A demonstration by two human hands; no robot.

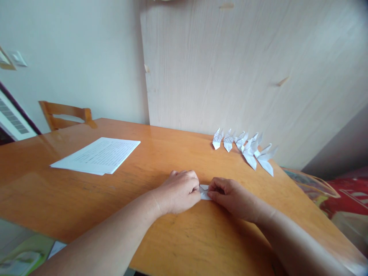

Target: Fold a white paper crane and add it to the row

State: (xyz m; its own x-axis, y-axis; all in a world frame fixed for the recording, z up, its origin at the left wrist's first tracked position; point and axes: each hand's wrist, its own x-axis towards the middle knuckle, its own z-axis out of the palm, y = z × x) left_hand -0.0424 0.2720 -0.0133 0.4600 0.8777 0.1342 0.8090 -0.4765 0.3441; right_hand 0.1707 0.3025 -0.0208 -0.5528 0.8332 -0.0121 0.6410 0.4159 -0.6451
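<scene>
A small folded piece of white paper (204,193) lies low over the wooden table between my two hands. Its left end is gripped by my left hand (181,191), whose fingers are curled and closed. At the other end, my right hand (230,195) pinches the paper between thumb and fingers. Both ends of the paper are covered by the fingers, so only its middle shows. Several folded paper figures with pointed tips (249,147) stand in a row at the back right, beyond my right hand.
A stack of printed paper sheets (97,155) rests on the left of the wooden table (161,153). A wooden chair (67,113) stands behind the far left edge. A pale board (230,76) rises along the back. Red bags (342,195) lie beyond the right edge.
</scene>
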